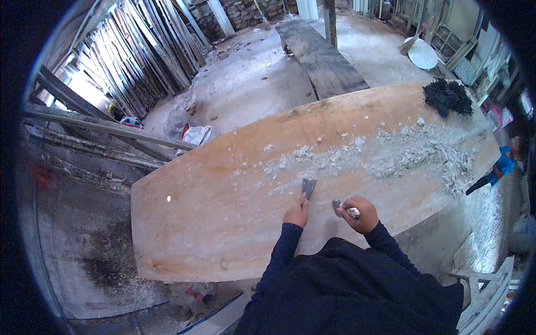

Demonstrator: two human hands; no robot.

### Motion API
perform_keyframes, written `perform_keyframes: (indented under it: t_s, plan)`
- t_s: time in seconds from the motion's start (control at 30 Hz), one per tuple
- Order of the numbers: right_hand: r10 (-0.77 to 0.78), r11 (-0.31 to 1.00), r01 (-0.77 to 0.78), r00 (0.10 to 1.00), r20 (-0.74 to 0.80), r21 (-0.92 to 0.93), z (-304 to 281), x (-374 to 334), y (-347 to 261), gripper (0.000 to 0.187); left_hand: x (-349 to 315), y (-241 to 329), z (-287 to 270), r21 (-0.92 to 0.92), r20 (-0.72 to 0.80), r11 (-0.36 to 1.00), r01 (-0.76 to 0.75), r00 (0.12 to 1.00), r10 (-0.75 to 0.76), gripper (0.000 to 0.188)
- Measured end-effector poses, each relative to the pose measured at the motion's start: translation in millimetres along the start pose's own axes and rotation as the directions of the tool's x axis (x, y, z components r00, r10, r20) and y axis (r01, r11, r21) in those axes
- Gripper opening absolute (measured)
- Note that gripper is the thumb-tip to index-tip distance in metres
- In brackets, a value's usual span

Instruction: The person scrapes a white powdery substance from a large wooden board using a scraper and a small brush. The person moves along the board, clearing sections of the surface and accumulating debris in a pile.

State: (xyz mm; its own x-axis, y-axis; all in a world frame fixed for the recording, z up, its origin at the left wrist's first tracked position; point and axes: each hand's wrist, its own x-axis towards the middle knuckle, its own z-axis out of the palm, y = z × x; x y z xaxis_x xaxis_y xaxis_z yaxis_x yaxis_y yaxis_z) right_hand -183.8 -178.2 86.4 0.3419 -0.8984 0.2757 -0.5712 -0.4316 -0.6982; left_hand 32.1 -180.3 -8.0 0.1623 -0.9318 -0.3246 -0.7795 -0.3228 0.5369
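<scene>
My left hand (296, 214) is closed round the handle of a putty knife (309, 188), its flat grey blade pointing away from me, just short of the white scraps. To its right, my right hand (364, 216) grips a second putty knife (337, 206), whose small grey end points left; the whitish handle shows between the fingers and the blade is seen too narrowly to judge its width. Both hands are low over a large wooden board (206, 223). Crumbly white plaster scraps (318, 161) lie strewn across its middle and right side.
A black fibrous clump (448, 97) sits at the board's far right corner. Beyond the board stands a dark bench (326, 58) near a post. A broom (410, 43) and a white basin (422, 54) are at the far right. At the right edge is a person in blue (505, 162).
</scene>
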Motion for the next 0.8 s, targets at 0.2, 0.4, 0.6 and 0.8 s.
perform_keyframes:
  t_s: [0.2,0.4,0.6,0.8]
  plan:
    - [0.02,1.0,-0.02,1.0,0.014,-0.006,-6.0,-3.9,3.3,0.017,25.1,12.7,-12.2,-0.046,-0.002,0.995,-0.088,0.996,0.088,0.04]
    - [0.059,0.998,-0.059,0.998,-0.016,-0.011,-5.6,-11.2,12.4,0.016,-30.5,-10.3,-15.6,-0.046,0.097,0.999,-0.029,0.995,0.033,0.04]
    - [0.024,0.999,-0.024,1.0,-0.016,-0.021,-2.9,-5.4,13.4,0.017,-3.3,9.1,-8.8,-0.005,0.073,0.999,-0.047,0.996,0.047,0.041]
    - [-0.003,1.0,0.002,0.999,-0.034,-0.025,-4.7,-1.5,1.1,0.017,58.0,26.7,1.6,-0.019,-0.007,0.988,-0.154,0.988,0.154,0.041]
